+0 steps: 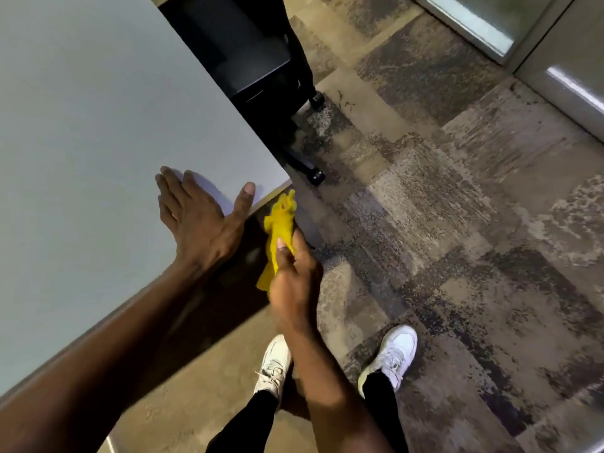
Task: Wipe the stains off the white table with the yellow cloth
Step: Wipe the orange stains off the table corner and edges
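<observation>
Head view: I stand at the corner of the table (98, 125). Left hand (199, 223) lies flat and spread on the top just in from that corner, holding nothing. Right hand (294, 286) is closed around the bunched cloth (281, 223), off the table, just past the corner and over the carpet (457, 223). Cloth does not touch the top. No stains show on the white surface visible here; they may be out of frame or too faint to tell. Chair (261, 60) sits beyond the table's far edge.

Step, as I judge it: bring the cloth up onto the top. To do it well, flatten the bunch into a pad, press with the palm, use overlapping strokes inward from the corner, and brace with the left hand.
</observation>
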A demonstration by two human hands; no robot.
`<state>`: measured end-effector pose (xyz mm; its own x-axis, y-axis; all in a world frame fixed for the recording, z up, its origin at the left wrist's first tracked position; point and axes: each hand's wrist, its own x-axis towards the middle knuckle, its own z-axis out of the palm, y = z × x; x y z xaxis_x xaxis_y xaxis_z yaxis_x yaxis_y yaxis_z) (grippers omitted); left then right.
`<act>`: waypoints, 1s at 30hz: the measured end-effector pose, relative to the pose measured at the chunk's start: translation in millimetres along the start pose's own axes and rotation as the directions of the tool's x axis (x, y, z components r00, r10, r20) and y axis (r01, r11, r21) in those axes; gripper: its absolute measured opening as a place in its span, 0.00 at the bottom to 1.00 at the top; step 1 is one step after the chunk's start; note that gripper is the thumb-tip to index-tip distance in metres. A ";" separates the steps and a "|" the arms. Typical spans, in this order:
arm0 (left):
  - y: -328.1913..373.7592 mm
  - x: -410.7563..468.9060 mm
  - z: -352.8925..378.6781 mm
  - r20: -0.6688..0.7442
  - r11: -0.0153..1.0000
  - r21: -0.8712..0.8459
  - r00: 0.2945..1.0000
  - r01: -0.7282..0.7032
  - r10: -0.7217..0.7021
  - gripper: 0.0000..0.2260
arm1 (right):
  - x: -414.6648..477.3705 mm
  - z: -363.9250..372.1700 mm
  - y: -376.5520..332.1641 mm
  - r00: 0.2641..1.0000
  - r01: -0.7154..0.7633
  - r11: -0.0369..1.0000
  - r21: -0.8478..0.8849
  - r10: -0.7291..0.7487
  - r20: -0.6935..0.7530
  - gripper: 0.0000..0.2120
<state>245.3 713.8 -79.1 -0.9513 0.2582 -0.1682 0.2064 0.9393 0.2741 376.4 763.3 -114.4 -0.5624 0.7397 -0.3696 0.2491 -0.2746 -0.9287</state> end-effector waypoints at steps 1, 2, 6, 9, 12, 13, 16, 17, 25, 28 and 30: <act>5.9 -1.8 4.5 -0.010 1.000 -0.006 1.000 0.015 -0.015 0.55 | 5.5 -10.0 2.8 0.999 -0.045 0.997 0.068 0.044 0.002 0.17; 10.9 -3.6 9.0 -0.014 1.000 -0.011 0.999 0.030 -0.030 0.55 | 13.1 -20.3 5.0 0.996 -0.086 0.990 0.110 0.086 0.004 0.16; 20.2 -4.4 18.0 0.002 0.996 0.003 0.996 0.092 -0.092 0.56 | 49.5 -51.6 -0.4 0.987 -0.155 0.974 0.167 0.147 0.059 0.14; 21.4 -3.5 19.2 0.018 0.992 0.059 0.993 0.111 -0.112 0.55 | 80.5 -68.3 -11.4 0.978 -0.164 0.980 0.116 0.147 0.147 0.15; 25.2 -3.1 18.0 0.053 0.987 0.100 0.990 0.124 -0.129 0.55 | 103.4 -76.0 -18.8 0.967 -0.153 0.988 0.021 0.145 0.208 0.18; 26.7 -2.5 16.8 0.074 0.987 0.107 0.989 0.123 -0.131 0.55 | 108.9 -77.5 -20.5 0.963 -0.156 0.988 0.014 0.149 0.224 0.18; 28.6 -0.6 11.6 0.147 0.983 0.130 0.978 0.130 -0.149 0.55 | 123.4 -76.8 -22.2 0.941 -0.219 0.975 0.030 0.203 0.271 0.19; 28.9 -0.5 9.7 0.165 0.981 0.138 0.974 0.133 -0.155 0.55 | 127.4 -74.9 -21.5 0.929 -0.254 0.967 0.034 0.234 0.288 0.19; 25.2 0.3 11.9 0.193 0.980 0.159 0.970 0.120 -0.150 0.56 | 152.1 -54.1 -23.1 0.881 -0.100 0.995 0.005 0.086 0.465 0.18; 25.6 -0.1 13.7 0.169 0.979 0.165 0.974 0.121 -0.149 0.55 | 155.6 -45.1 -34.1 0.824 0.034 0.999 -0.016 -0.019 0.567 0.16; 24.5 0.7 13.4 0.175 0.979 0.167 0.974 0.113 -0.142 0.56 | 152.7 -43.0 -36.5 0.813 0.028 0.999 -0.039 0.000 0.582 0.16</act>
<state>252.7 740.0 -85.2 -0.9163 0.1572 -0.3683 0.1328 0.9870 0.0910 315.3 912.7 -135.7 -0.9164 0.2439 -0.3174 0.2633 -0.2298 -0.9369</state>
